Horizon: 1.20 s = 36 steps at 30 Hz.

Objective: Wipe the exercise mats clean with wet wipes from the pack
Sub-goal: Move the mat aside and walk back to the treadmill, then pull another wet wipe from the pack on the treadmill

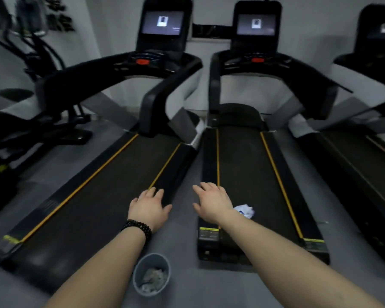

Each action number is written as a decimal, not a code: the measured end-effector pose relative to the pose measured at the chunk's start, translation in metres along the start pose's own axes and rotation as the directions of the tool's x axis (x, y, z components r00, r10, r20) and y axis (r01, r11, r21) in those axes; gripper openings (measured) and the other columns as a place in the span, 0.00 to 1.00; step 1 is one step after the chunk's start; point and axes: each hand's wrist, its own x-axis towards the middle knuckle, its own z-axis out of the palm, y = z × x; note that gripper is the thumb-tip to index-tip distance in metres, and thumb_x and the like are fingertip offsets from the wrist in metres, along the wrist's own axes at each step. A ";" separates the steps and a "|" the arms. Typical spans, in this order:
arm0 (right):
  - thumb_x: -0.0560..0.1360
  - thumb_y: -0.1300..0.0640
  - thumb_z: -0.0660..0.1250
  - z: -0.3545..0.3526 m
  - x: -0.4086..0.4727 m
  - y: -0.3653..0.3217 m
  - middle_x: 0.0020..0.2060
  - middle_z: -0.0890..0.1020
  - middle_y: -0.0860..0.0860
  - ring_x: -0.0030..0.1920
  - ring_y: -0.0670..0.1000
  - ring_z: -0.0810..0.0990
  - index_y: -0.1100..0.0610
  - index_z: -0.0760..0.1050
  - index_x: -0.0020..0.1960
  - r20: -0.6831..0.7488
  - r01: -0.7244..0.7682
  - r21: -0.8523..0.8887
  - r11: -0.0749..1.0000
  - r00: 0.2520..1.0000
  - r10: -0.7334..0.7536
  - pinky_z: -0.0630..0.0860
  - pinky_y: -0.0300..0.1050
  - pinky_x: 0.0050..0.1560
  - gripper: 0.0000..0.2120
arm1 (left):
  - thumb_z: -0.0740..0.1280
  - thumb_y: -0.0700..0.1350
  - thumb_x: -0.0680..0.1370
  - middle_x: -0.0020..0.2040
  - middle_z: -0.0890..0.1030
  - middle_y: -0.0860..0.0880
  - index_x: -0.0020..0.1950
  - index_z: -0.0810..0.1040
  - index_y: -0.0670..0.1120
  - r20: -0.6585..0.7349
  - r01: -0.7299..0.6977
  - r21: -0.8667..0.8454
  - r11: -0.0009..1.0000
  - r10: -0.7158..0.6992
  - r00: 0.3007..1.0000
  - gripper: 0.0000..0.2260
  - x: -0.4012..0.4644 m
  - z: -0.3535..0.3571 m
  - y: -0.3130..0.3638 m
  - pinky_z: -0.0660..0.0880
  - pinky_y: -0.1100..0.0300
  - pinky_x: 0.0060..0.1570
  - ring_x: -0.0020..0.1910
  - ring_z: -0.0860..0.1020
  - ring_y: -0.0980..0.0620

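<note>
Treadmill belt (pixel 249 174): wipe pack (pixel 245 211) just beside right hand (pixel 211 202).

The grey floor (pixel 182 236) carries three black treadmills side by side. A small grey bin (pixel 151 274) with crumpled wipes stands on it between the left treadmill (pixel 93 210) and the middle treadmill (pixel 249 174).

The room is dim and cool-toned, with soft, shadowless light. The treadmill screens (pixel 162 22) at twelve o'clock glow pale and washed out. Motion blur smears the whole frame, heaviest at nine and three o'clock. Wide-angle distortion bows the treadmill rails (pixel 80 187) outward toward the edges.
</note>
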 end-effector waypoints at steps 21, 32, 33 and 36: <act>0.77 0.44 0.61 0.039 0.075 0.408 0.74 0.64 0.53 0.74 0.55 0.61 0.50 0.58 0.76 0.176 -0.209 -0.078 0.975 0.959 0.220 0.61 0.54 0.71 0.30 | 0.58 0.60 0.83 0.83 0.56 0.48 0.82 0.57 0.51 0.187 -0.207 -0.060 0.977 0.215 0.959 0.30 0.236 0.111 0.366 0.56 0.44 0.78 0.82 0.54 0.47; 0.77 0.46 0.61 0.163 0.192 0.500 0.74 0.63 0.52 0.73 0.55 0.61 0.50 0.57 0.77 0.388 -0.239 0.022 0.971 0.897 0.212 0.61 0.51 0.70 0.31 | 0.58 0.58 0.83 0.83 0.55 0.49 0.82 0.57 0.52 0.381 -0.119 -0.100 0.988 0.149 0.912 0.28 0.388 0.245 0.398 0.57 0.48 0.78 0.82 0.52 0.49; 0.77 0.46 0.60 0.181 0.200 0.508 0.74 0.63 0.52 0.73 0.54 0.61 0.50 0.57 0.77 0.401 -0.236 0.028 0.971 0.893 0.205 0.61 0.51 0.70 0.30 | 0.58 0.58 0.83 0.83 0.54 0.49 0.82 0.56 0.52 0.393 -0.104 -0.105 0.989 0.137 0.909 0.28 0.401 0.261 0.397 0.56 0.48 0.78 0.82 0.51 0.49; 0.77 0.47 0.59 0.242 0.226 0.531 0.74 0.63 0.50 0.73 0.53 0.61 0.49 0.57 0.77 0.438 -0.238 0.057 0.970 0.879 0.190 0.60 0.49 0.70 0.29 | 0.58 0.56 0.83 0.84 0.54 0.49 0.82 0.56 0.52 0.406 -0.076 -0.105 0.992 0.113 0.907 0.28 0.440 0.317 0.393 0.55 0.48 0.78 0.82 0.51 0.49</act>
